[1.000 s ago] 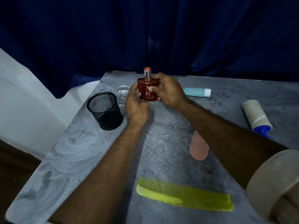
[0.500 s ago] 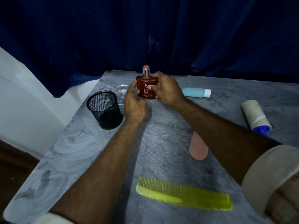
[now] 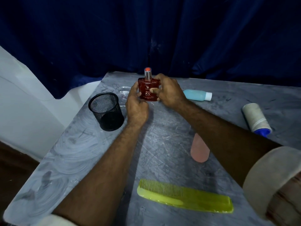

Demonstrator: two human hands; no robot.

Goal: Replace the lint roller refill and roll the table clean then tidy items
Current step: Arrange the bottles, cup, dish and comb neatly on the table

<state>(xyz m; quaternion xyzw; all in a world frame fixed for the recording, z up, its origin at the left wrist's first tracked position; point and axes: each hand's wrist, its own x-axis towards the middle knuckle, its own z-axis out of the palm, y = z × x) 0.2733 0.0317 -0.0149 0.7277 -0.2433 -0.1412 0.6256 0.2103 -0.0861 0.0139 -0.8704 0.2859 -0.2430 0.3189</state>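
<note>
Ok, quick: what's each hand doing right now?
Left hand: closed on the red perfume bottle, upright.
Right hand: closed on the same bottle's other side.

free: table (image 3: 91, 157) near-left, centre | blocked: mesh cup (image 3: 106, 111) left, comb (image 3: 184, 197) front, lint roller (image 3: 256, 117) right

Pink bottle (image 3: 200, 150) half buried under the right forearm, cap end out of sight. Clear glass dish (image 3: 122, 93) partly blocked by the left hand (image 3: 136, 107), near rim lost behind the mesh cup (image 3: 106, 111). Lint roller (image 3: 256, 118) handle mostly hidden by the forearm, just a blue stub showing. Red perfume bottle (image 3: 147, 90) sides and base covered by fingers of both hands, right hand (image 3: 169, 92) included; small print under "RED ZX" too tiny to read. Table (image 3: 81, 152) cut off at the bottom and right edges. Sleeve (image 3: 276, 185) cropped at the corner.
</note>
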